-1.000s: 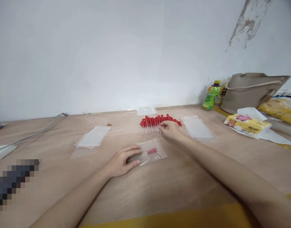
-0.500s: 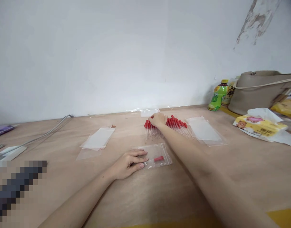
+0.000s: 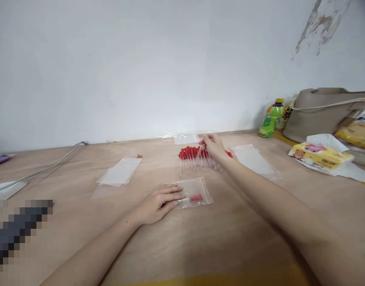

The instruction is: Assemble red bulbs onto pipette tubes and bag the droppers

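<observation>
My left hand (image 3: pixel 159 202) lies with fingers stretched out on a clear zip-lock bag (image 3: pixel 205 187), pressing its left part to the table. Inside the bag is a dropper (image 3: pixel 196 197) with a red rubber bulb; the fingers partly hide its clear tube. My right hand (image 3: pixel 214 146) is at the row of red-bulbed droppers (image 3: pixel 187 152) farther back. Thumb and fingers pinch one dropper (image 3: pixel 199 151) by its red bulb, its thin tube slanting down to the left over the others. The hand hides part of the row.
Flat clear bags lie in a left stack (image 3: pixel 120 171) and a right stack (image 3: pixel 251 159). Another bag (image 3: pixel 186 139) is near the wall. At right are a tissue pack (image 3: pixel 322 157), a green bottle (image 3: pixel 271 119) and a beige bag (image 3: pixel 313 115). A grey cable (image 3: pixel 59 163) runs at left.
My right hand has shifted right along the row and now shows a dropper lifted at an angle in its fingers. My left hand stays on the bag. The view has moved slightly.
</observation>
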### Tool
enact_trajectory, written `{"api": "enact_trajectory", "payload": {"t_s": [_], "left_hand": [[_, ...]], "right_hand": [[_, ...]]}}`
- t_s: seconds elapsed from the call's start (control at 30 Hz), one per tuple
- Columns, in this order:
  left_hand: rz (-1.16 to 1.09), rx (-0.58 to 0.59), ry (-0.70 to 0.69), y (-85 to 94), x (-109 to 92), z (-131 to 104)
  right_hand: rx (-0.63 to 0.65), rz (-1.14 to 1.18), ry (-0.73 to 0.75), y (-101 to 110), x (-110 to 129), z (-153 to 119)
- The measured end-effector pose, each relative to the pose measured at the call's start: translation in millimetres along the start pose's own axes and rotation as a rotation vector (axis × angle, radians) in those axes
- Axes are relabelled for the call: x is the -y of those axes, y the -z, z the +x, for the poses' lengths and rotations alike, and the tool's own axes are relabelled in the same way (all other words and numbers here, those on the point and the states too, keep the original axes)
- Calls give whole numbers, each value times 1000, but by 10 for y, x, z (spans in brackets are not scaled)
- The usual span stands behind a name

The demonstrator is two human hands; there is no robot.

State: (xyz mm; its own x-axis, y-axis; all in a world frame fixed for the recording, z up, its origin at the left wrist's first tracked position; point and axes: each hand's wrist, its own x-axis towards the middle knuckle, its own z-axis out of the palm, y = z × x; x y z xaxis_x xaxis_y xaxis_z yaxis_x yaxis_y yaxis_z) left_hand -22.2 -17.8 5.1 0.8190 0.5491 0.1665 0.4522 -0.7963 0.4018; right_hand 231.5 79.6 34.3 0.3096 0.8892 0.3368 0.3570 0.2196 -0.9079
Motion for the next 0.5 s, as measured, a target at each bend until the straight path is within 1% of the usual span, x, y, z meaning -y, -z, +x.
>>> {"api": "enact_trajectory", "payload": {"t_s": [0.03, 0.1, 0.13, 0.2, 0.23, 0.3, 0.37, 0.43, 0.5], "left_hand": [[-4, -2, -1, -5, 5, 0], [-11, -2, -3, -8, 14, 1], [-12, -4, -4, -8, 16, 2], [-11, 0, -2, -4, 19, 6], [-8, 4, 1, -2, 19, 8], [1, 12, 4, 1, 19, 10], [11, 20, 4, 3, 14, 8], [25, 26, 8, 4, 3, 4], [40, 20, 23, 7, -13, -1]], "right_hand": [[-21, 43, 0, 118, -30, -95], [-64, 244, -30, 345, -115, -298], [-92, 302, -51, 441, -163, -398], [-101, 359, -117, 577, -252, -577], [-106, 393, -143, 611, -287, -653], [-105, 466, -183, 616, -335, -778], [-78, 532, -210, 564, -355, -872], [-20, 572, -246, 506, -357, -944], [83, 573, -285, 482, -355, -999]]}}
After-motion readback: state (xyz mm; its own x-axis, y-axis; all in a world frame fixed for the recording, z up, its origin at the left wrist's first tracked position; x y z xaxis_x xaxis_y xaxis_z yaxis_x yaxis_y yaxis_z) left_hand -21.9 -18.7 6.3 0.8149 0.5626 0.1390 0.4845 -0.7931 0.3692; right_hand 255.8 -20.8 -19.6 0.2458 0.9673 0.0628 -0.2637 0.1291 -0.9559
